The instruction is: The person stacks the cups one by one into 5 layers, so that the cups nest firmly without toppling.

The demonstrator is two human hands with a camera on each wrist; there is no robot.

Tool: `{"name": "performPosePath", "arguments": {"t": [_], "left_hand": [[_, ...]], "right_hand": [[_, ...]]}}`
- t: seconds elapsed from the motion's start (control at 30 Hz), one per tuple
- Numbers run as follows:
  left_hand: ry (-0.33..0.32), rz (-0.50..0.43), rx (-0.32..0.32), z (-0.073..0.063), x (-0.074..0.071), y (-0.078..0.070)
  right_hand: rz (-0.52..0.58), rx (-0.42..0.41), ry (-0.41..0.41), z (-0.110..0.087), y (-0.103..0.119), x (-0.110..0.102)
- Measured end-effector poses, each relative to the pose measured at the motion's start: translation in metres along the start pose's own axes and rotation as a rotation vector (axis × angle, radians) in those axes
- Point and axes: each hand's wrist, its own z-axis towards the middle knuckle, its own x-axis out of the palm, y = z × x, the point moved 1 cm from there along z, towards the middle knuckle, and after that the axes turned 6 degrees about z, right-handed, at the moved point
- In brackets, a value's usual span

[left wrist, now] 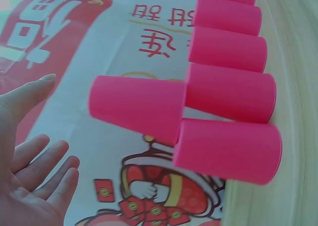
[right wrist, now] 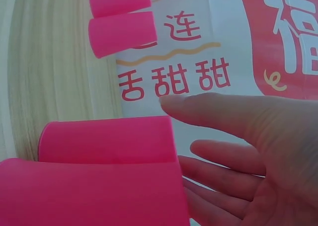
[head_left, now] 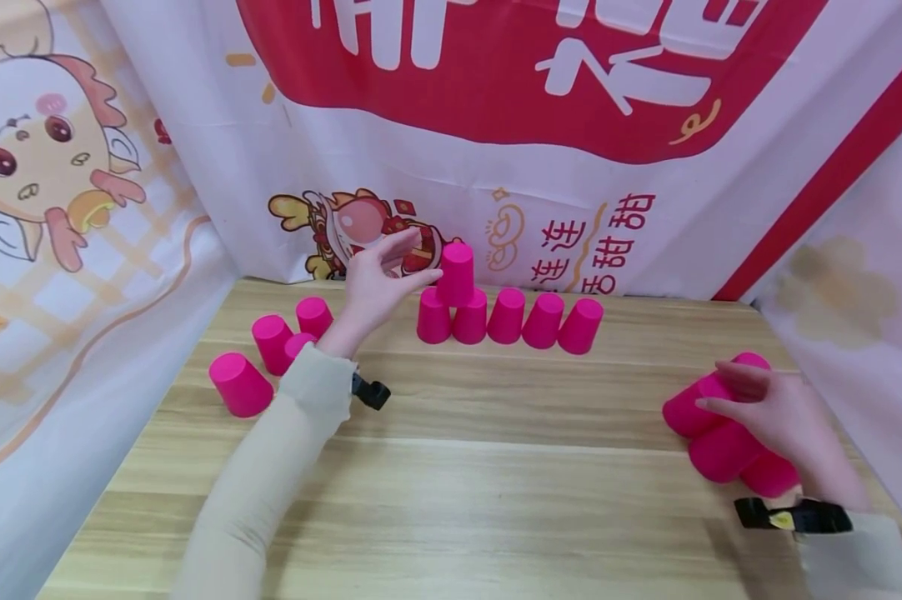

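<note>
Wooden worktop (head_left: 481, 517) nearest. Right cups (head_left: 724, 452), pink, clustered; right grip (head_left: 777, 408) over them, fingers spread, clamped on nothing; contact I can't tell. Left cups (head_left: 241, 385) beyond, narrow ends up. Farthest: back row (head_left: 507, 317) of five, top cup (head_left: 457, 275) straddling leftmost two. Left grip (head_left: 379, 279) just beside it, thumb and fingers apart. I judge cups light, fairly stiff, slightly slick, easily toppled; I'd pinch sides gently below narrow end.

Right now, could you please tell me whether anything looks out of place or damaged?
Nothing stands out: the five-cup row stands neatly, and the upper cup straddles its two leftmost cups. The right hand partly hides some cups.
</note>
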Motion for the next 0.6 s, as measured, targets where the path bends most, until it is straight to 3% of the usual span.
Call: {"name": "performPosePath", "arguments": {"t": [0.23, 0.4, 0.6], "left_hand": [[-0.012, 0.02, -0.036, -0.028, -0.032, -0.005], [-0.051, 0.061, -0.044, -0.05, -0.053, 0.0], [-0.104, 0.143, -0.145, -0.08, -0.077, 0.012]], "right_hand": [[-0.01, 0.001, 0.013, -0.001, -0.004, 0.006], [-0.012, 0.004, 0.011, 0.0, -0.002, 0.009], [-0.016, 0.001, 0.014, 0.0, 0.002, 0.012]]}}
